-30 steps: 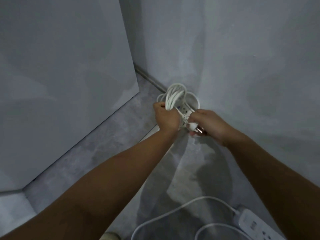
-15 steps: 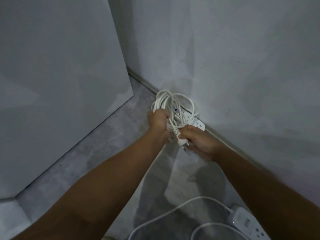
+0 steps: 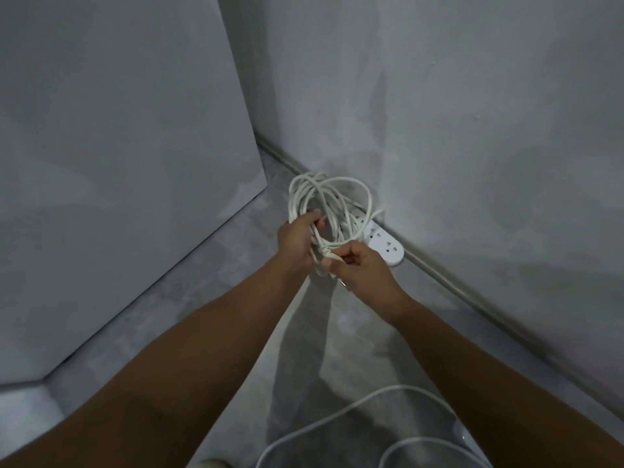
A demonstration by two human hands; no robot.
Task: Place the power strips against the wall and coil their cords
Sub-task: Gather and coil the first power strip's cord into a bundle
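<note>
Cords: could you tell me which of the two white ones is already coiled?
The far cord, held in both hands beside the power strip at the wall. The near cord trails loose across the floor.

A white power strip [image 3: 385,243] lies flat along the wall's foot. Its white cord [image 3: 324,204] (several loose loops) stands bunched above it.

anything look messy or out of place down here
Nothing looks damaged. The one untidy thing is a second cord sprawled loose across the floor at the bottom. The coiled cord is gathered in both hands beside the power strip, which sits against the wall.
</note>
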